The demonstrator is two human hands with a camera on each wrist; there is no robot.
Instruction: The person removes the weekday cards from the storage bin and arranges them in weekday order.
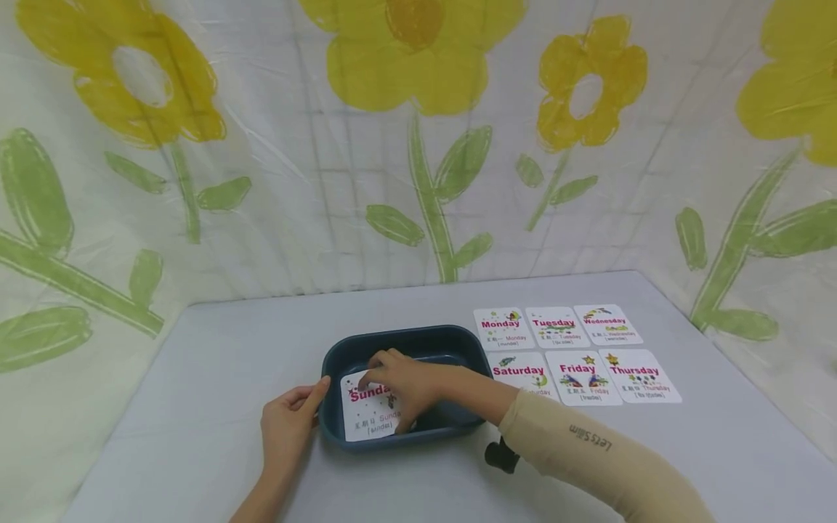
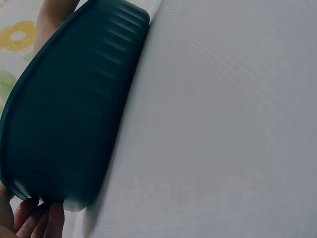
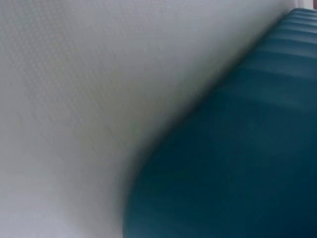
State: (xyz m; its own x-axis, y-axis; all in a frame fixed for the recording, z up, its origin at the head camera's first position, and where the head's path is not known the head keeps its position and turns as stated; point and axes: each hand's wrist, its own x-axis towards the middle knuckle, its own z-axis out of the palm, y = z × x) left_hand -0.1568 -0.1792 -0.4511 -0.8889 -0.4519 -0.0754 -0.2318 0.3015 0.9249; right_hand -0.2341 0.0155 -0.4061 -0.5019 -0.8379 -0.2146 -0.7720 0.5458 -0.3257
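A dark teal plastic basin [image 1: 405,335] sits on the white table. At its left end my left hand [image 1: 290,421] pinches the rim, thumb on top and fingers curled against the outer wall; in the left wrist view its fingertips [image 2: 55,220] meet the basin's end [image 2: 69,114]. Reaching over the basin, my right hand [image 1: 408,385] holds a white "Sunday" card [image 1: 366,418] by its edges, fingers at the top and thumb at the bottom. The card overlaps the basin's left part. Only the basin's outer wall [image 3: 223,163] shows in the right wrist view, without the hand.
Right of the basin, day cards lie in two rows: Monday [image 1: 502,330], Tuesday [image 1: 558,328] and Wednesday [image 1: 608,325] behind; Saturday [image 1: 521,372], Friday [image 1: 583,379] and Thursday [image 1: 645,378] in front. My right forearm partly covers Saturday. A flower-printed curtain [image 1: 275,218] hangs behind the table.
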